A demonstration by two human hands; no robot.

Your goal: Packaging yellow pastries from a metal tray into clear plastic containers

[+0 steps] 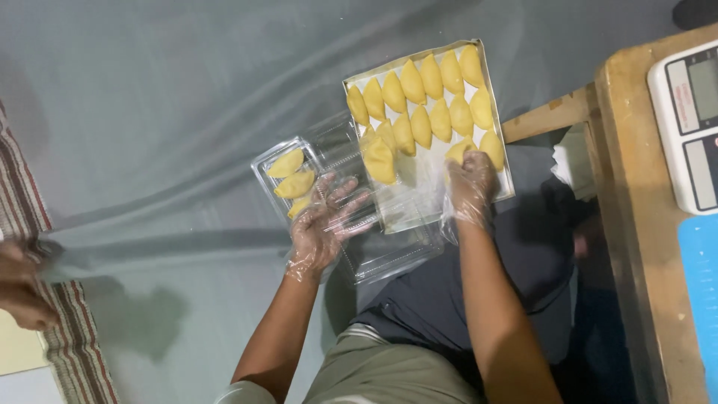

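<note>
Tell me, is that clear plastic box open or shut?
Open. The clear plastic box lies with its lid flapped out flat beside it, and three yellow pastries sit uncovered inside.

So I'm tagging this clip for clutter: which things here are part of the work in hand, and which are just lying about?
In use:
- left hand in a thin clear glove, over the clear plastic container
- three yellow pastries inside it
- right hand, gloved, on a pastry on the tray
- rows of pastries on that tray

Lying about:
- scale on the wooden table
- striped mat
- another person's hand
</note>
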